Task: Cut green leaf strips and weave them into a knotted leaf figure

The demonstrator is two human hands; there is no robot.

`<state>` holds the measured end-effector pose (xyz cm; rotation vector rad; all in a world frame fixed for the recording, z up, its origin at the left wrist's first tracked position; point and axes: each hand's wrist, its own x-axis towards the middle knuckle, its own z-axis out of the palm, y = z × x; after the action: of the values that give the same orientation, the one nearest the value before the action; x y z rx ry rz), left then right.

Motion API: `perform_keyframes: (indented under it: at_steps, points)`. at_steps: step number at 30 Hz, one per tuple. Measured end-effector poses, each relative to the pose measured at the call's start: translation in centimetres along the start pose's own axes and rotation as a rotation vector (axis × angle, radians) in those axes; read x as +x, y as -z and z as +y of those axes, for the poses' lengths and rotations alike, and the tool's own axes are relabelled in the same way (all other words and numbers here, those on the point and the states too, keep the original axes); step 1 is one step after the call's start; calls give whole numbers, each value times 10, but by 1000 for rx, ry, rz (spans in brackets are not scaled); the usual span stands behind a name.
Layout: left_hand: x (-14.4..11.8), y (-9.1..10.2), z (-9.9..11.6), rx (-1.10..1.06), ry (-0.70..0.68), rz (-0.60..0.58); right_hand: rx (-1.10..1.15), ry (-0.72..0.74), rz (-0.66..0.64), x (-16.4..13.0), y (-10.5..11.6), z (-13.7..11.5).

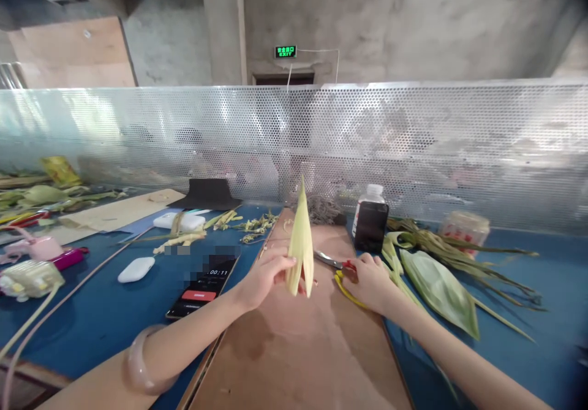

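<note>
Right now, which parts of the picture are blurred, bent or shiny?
Head view: the perforated metal screen curves, bent by the wide lens, and glares at its left end; a blurred patch covers the top of the phone; the corners go dark; the leaf cone in the left hand stays sharp.

Even, fairly bright indoor light from above, soft faint shadows under my arms on the brown wooden board [294, 349]; glare streaks on the perforated shiny metal screen [413, 146]; strong fisheye bending at edges, dark corner right, part of black phone [202, 287] screen pixel-blurred
</note>
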<state>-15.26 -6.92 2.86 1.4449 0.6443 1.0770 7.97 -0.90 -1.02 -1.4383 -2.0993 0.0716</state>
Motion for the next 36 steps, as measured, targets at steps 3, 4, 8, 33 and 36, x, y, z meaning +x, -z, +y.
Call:
perform_keyframes:
  at_steps: [3, 4, 8, 33, 36]
  points:
    - [-4, -7, 1, -22, 74, -97, 188, 37, -12, -5, 15, -25]
    - [-5, -9, 2, -18, 94, -108, 488, 19, -80, -8, 20, -35]
    - [-6, -17, 3, 46, 130, -104, 1084, -3, -242, -21, 30, -67]
    - [-3, -18, -7, 645, 5, 315, 1100, -8, -341, -25, 20, -62]
    - [-6, -20, -8, 496, 77, 204, 1193, 20, -327, -27, 19, -64]
